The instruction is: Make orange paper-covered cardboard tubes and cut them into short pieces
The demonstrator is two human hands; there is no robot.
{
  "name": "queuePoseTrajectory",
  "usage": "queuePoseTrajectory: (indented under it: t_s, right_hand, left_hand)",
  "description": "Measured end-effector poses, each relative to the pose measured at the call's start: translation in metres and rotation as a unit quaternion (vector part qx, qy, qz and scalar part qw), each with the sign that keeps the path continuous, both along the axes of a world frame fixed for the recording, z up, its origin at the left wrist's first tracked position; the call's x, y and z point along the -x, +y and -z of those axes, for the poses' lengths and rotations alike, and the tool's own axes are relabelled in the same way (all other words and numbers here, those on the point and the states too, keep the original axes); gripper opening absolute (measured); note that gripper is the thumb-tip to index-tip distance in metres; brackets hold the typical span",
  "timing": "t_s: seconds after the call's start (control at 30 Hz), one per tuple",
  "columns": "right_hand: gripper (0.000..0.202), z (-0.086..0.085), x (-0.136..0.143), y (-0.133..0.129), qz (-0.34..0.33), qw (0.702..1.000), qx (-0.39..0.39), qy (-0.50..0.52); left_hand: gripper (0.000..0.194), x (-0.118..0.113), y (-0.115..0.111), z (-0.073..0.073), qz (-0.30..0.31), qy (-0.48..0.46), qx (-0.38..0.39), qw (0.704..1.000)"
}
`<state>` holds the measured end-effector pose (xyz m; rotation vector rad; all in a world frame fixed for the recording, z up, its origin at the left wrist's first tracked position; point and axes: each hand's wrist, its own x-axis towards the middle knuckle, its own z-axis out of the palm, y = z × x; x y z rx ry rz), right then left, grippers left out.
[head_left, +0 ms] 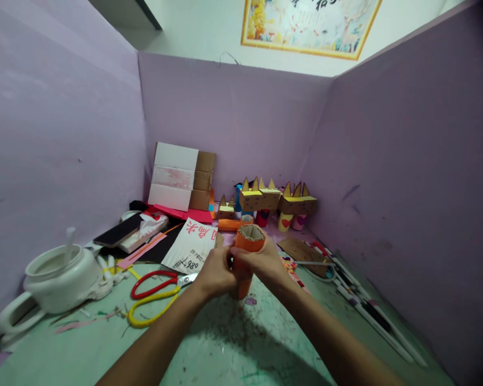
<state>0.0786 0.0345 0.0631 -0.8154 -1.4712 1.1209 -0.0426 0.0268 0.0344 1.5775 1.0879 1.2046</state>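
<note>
Both hands are closed around an orange paper-covered cardboard tube [250, 238], held upright just over the green tabletop [225, 343]. My left hand [217, 271] grips its left side, and my right hand [261, 260] wraps it from the right with the thumb across the front. Corrugated brown lining shows at the tube's open top. Behind it lies another orange tube [228, 225] on its side. Left of my left hand rest scissors [156, 292] with one red and one yellow handle, blades pointing toward the hand. A white printed cardboard piece [191, 246] lies beyond them.
A white teapot-like pot [60, 279] stands at the left with a stick in it. Cardboard animal figures [273, 198] on coloured tubes line the back. Pens [370, 311] lie along the right wall. A folded box [177, 177] leans behind, near a phone [118, 229]. Purple panels enclose three sides.
</note>
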Motion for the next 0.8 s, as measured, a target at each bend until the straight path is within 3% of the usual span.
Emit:
queuePoseTrajectory:
  t_s: [0.1,0.17,0.27,0.4,0.53,0.8]
  right_hand:
    - [0.05,0.007,-0.014,0.008,-0.044,0.999,-0.003,0.019]
    - [0.059,0.016,-0.03,0.017,-0.055,0.991,0.038,0.112]
    - [0.054,0.035,-0.056,0.031,-0.04,0.972,0.143,0.183]
    - [0.035,0.059,-0.077,0.036,-0.06,0.949,0.218,0.219]
    - [0.025,0.07,-0.072,0.027,-0.102,0.938,0.26,0.207]
    - [0.039,0.071,-0.049,0.003,-0.25,0.902,0.324,0.136]
  left_hand:
    - [0.027,0.006,0.003,-0.004,-0.016,-0.064,0.03,0.997]
    - [0.031,0.012,0.009,-0.005,-0.036,-0.112,0.067,0.991]
    - [0.033,0.02,0.02,0.001,-0.064,-0.171,0.145,0.972]
    - [0.034,0.022,0.03,0.015,-0.078,-0.222,0.232,0.944]
    - [0.03,0.016,0.031,0.021,-0.09,-0.244,0.272,0.926]
    - [0.022,0.002,0.027,0.026,-0.099,-0.259,0.293,0.915]
